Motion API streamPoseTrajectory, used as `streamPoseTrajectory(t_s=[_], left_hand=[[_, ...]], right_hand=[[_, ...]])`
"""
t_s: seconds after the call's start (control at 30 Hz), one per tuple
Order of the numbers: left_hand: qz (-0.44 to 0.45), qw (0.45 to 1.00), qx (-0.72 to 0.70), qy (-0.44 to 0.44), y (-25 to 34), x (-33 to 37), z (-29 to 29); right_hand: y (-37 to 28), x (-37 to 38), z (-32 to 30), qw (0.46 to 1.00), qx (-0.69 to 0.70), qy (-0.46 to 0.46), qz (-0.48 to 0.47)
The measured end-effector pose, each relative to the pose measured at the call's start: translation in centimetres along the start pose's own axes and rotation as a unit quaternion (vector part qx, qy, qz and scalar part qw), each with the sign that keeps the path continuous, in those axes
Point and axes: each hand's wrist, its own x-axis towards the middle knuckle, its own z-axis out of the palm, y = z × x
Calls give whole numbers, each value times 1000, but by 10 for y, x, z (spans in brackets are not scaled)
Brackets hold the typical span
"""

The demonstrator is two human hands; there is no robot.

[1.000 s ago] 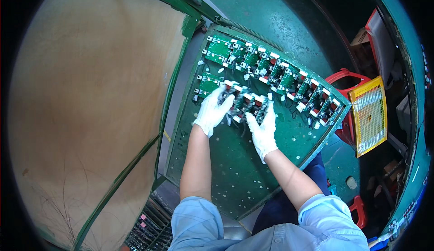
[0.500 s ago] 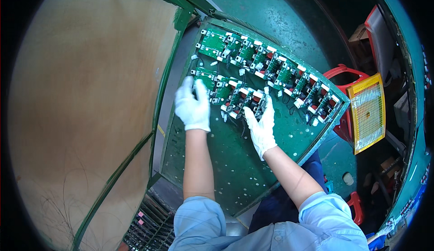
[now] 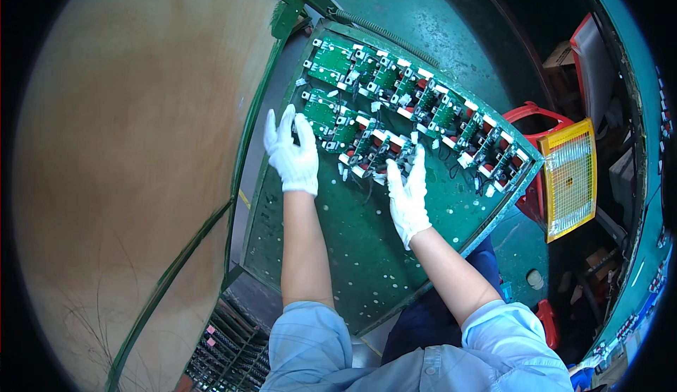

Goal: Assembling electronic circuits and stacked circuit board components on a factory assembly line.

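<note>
The left hand (image 3: 293,153) is spread flat; the right hand (image 3: 407,193), fingers together, touches light, fragile circuit boards (image 3: 374,148), probably best gripped by edges.

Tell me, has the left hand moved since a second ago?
Yes. The left hand slid off the circuit boards toward the left edge of the green tray; the right hand remains on them.
</note>
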Motion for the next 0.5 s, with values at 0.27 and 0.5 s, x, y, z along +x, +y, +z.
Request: streamPoseTrajectory(t_s=[0.27,0.5], left_hand=[[231,963,77,-116,54,-67,-18],[214,956,125,-160,61,-50,-12]], right_hand=[[-19,12,-14,996,-76,-43,9],[-14,17,-25,978,-198,-40,-44]])
